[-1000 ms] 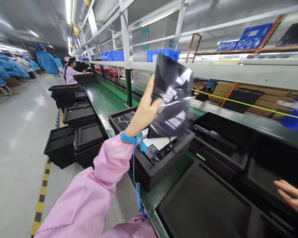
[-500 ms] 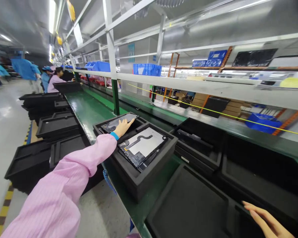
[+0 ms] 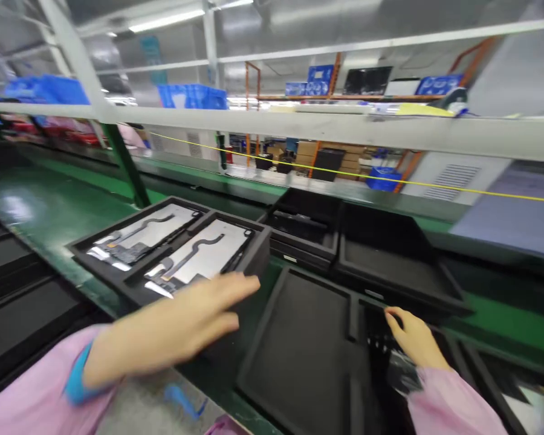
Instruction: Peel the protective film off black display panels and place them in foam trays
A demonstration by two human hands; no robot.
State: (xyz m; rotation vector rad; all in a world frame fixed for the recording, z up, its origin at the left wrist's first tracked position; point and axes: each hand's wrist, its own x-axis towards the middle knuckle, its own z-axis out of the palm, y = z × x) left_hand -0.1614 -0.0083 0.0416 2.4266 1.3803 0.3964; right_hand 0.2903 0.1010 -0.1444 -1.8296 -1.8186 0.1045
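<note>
My left hand, blurred by motion with a blue band at its wrist, is open with the fingers stretched out. It hovers in front of the near edge of a thick black foam tray. Two flat display panels lie in that tray, a left panel and a right panel, each with a pale back and a dark ribbon cable. My right hand is over the right compartment of a lower black tray. Its thumb and forefinger are bent and apart; the other fingers are hidden. Dark glossy parts show beneath it.
Behind stand a black tray stack and another deep black tray. More black trays are at the lower left. A white rail and a slanting post rise from the green bench. A yellow cord crosses behind.
The view has swung right. My left hand has come back from the panel in the foam tray's far compartment, which now shows its pale back. My right hand has reached over the lower tray's right compartment.
</note>
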